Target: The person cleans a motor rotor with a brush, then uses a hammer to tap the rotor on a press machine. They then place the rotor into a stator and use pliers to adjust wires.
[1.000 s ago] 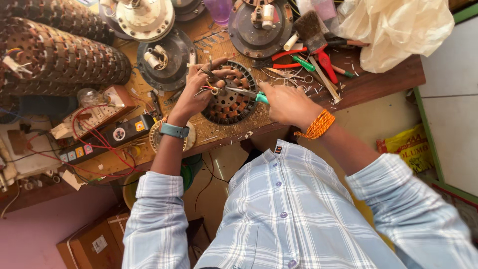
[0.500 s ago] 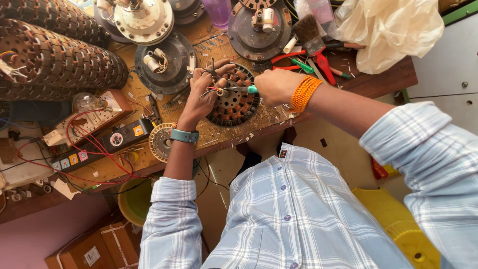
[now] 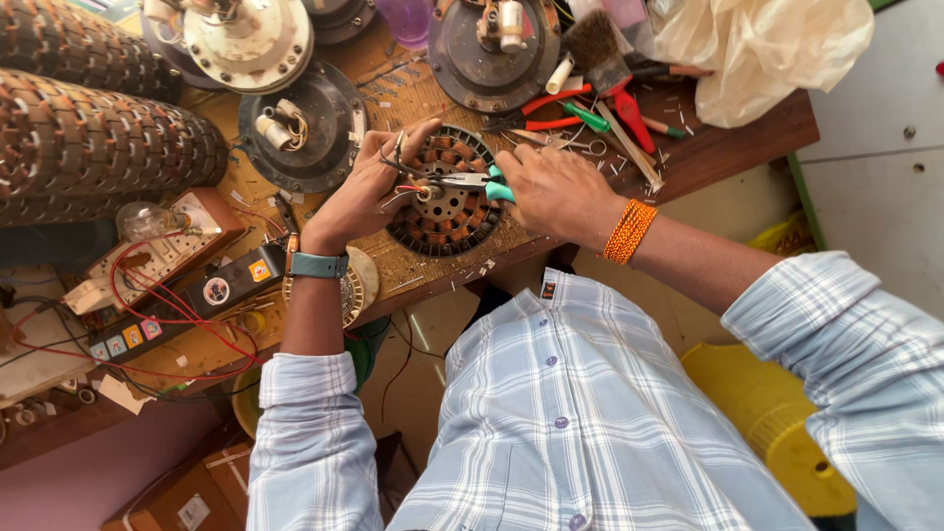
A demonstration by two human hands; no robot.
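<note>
The bench (image 3: 747, 138) is crowded. The stator (image 3: 447, 197) lies near its front edge. The left hand (image 3: 369, 192) pinches wires (image 3: 403, 187) over it; the right hand (image 3: 556, 192) grips pliers (image 3: 472, 182).

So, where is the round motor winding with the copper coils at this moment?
In the head view, the round motor winding lies on the wooden workbench near its front edge, between the left hand and the right hand, which holds teal-handled pliers over it.

A small motor-repair workshop: a cluttered brown wooden workbench (image 3: 747, 138) carries round grey metal fan-motor housings (image 3: 300, 128), a copper-wound round stator (image 3: 447, 197), red-handled pliers (image 3: 629, 108) far right, red test wires (image 3: 177, 305) left.
</note>
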